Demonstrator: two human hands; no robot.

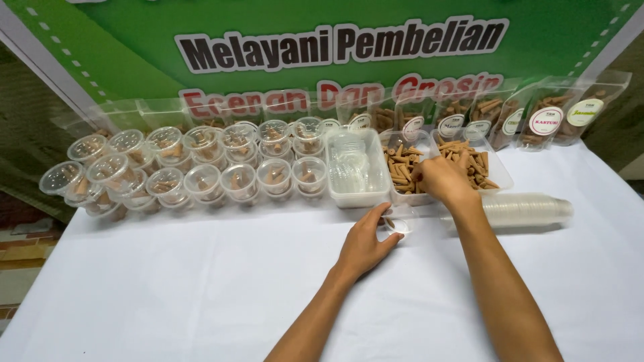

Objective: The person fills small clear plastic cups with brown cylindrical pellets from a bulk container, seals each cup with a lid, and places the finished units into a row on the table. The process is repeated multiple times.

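Head view: your left hand (pixel 365 243) rests on the white cloth (pixel 168 288), fingers curled around a small clear plastic cup (pixel 396 223). Your right hand (pixel 439 179) reaches into a clear rectangular tray (pixel 404 198) of brown tapered cones (pixel 400 169), fingertips pinched together there; what they grip is hidden.
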